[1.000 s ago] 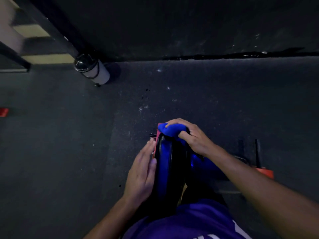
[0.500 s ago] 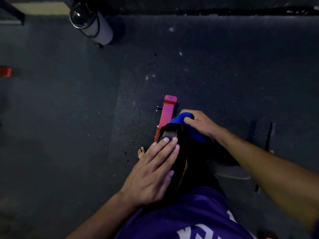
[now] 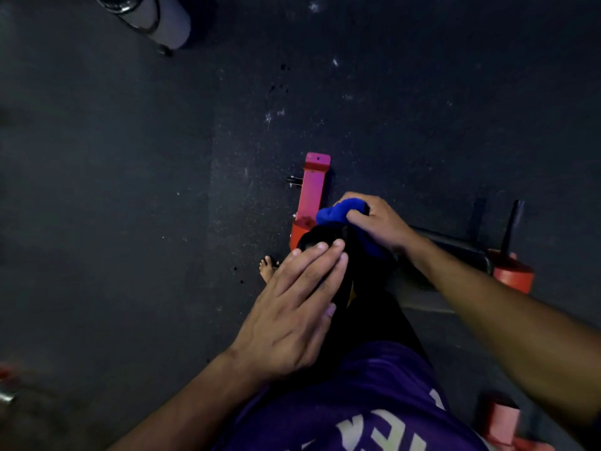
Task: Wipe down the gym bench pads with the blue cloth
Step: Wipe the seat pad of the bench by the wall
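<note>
The black bench pad [image 3: 317,237] stands on edge below me, seen end on, on a red metal frame [image 3: 313,187]. My left hand [image 3: 292,317] lies flat with straight fingers against the pad's left face, fingertips near its top end. My right hand [image 3: 379,224] grips the bunched blue cloth [image 3: 338,213] and presses it on the pad's top right edge. Most of the pad is hidden by my hands and dark trousers.
Dark speckled rubber flooring [image 3: 130,190] lies all around. A white cylinder with a chrome cap [image 3: 156,14] stands at the top left. A black bar ending in a red foot [image 3: 512,275] runs to the right. My bare toes [image 3: 267,268] show beside the frame.
The view has tilted further down, showing more of the red frame. My left hand moved from the pad's side up onto its face; my right hand slid the cloth to the pad's right edge.
</note>
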Demonstrator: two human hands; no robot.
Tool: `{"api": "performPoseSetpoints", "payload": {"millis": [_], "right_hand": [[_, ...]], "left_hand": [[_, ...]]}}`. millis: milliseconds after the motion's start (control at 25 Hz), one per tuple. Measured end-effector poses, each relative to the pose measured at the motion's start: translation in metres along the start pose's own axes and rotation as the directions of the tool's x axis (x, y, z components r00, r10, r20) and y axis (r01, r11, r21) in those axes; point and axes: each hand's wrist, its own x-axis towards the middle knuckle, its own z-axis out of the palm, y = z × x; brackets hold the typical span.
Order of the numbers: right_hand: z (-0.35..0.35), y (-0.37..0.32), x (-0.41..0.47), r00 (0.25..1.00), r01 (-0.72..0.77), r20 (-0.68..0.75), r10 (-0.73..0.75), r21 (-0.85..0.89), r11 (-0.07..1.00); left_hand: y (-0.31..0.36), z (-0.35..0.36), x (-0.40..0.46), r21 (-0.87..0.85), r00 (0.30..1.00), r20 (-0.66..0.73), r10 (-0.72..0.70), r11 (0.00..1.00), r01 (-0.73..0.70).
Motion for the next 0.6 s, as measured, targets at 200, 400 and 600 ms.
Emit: {"api": "performPoseSetpoints", "payload": {"millis": [200, 400, 600], "right_hand": [[-0.028, -0.01, -0.005, 1.0, 0.018, 0.005, -0.018, 0.027, 0.999], [-0.079, 0.017, 0.023, 0.972, -0.15, -0.202, 0.123, -0.123, 0.981], [-0.015, 0.031, 0.044, 0.967, -0.125, 0.195, 0.162, -0.187, 0.974]], "left_hand": [[-0.018, -0.007, 0.044, -0.032, 1.0, 0.008, 0.013, 0.999, -0.012], [-0.021, -0.005, 0.057, 0.015, 0.995, 0.097, 0.034, 0.999, -0.036], [-0.025, -0.006, 0.06, -0.058, 0.994, 0.096, 0.049, 0.997, -0.043]]}}
